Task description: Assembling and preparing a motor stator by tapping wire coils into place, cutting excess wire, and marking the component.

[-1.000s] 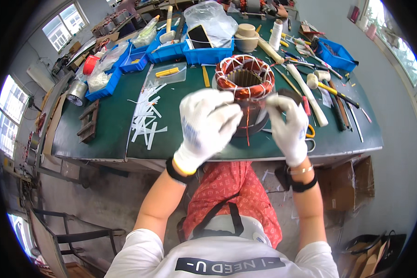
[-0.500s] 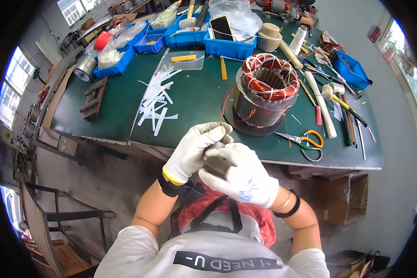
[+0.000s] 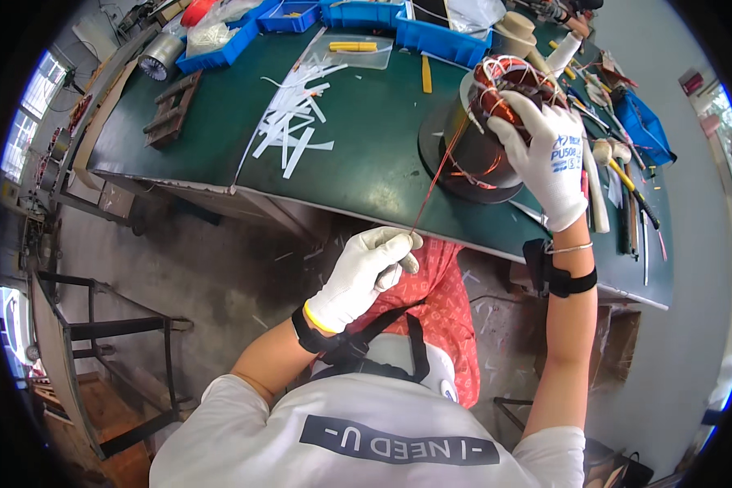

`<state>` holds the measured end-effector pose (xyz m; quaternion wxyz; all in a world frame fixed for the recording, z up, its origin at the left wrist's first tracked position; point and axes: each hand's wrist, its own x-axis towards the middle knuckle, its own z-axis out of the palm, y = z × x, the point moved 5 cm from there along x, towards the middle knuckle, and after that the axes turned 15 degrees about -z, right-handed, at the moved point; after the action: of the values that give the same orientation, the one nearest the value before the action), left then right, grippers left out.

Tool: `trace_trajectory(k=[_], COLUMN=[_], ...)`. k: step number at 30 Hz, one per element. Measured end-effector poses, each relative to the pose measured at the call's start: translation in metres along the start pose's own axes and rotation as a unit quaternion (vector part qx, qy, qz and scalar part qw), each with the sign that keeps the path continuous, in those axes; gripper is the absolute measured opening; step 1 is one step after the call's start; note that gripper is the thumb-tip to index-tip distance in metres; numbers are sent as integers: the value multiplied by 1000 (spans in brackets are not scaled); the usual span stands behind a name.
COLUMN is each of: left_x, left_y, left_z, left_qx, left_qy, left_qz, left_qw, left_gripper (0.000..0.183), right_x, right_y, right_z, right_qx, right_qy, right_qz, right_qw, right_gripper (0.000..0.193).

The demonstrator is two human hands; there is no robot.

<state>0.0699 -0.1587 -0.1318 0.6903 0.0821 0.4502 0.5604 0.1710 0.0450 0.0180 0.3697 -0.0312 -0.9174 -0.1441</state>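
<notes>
We pinch a reddish wire (image 3: 438,182) in our left hand (image 3: 364,272) — running straight from the stator (image 3: 484,150), whose coils (image 3: 490,99) our right hand (image 3: 550,159) probably touches.

Fisheye view from the wearer's head, facing down and forward.
It takes in the shirt (image 3: 252,435) at the bottom, the left hand (image 3: 364,272) and right hand (image 3: 551,159) close by, the surface (image 3: 374,146) beyond, and a wall (image 3: 702,264) bending at the right rim.

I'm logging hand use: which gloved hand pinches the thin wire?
The left hand, out past the table, pinches the thin reddish wire; the right hand is instead over the table, at the copper winding.
</notes>
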Motion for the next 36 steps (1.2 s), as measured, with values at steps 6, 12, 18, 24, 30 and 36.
trace_trajectory(k=[6,12,18,24,30,36], left_x=[-12,-14,-19,-12,-23,-26], left_y=[-21,-32,-19,-21,-31,-31], left_z=[-13,-11,-13,-11,-13,-15], left_qx=[-101,-154,-149,-114,-84,-3], left_qy=[-64,-86,-104,-135,-114,-13], left_qz=[-41,-78,-125,-136,-117,-68], left_qw=[992,981,975,975,983,998], left_gripper=[17,20,20,18,19,15], right_x=[-1,-4,-105,-213,-213,-213], right_y=[1,-4,3,19,28,45], right_z=[8,0,-87,-30,-21,-30], right_qx=[-11,-18,243,55,-26,-127], right_qy=[7,10,108,-287,-291,-320], right_qz=[19,19,326,303,262,196], right_qw=[1000,1000,907,907,920,918], right_gripper=[28,28,26,43,44,40])
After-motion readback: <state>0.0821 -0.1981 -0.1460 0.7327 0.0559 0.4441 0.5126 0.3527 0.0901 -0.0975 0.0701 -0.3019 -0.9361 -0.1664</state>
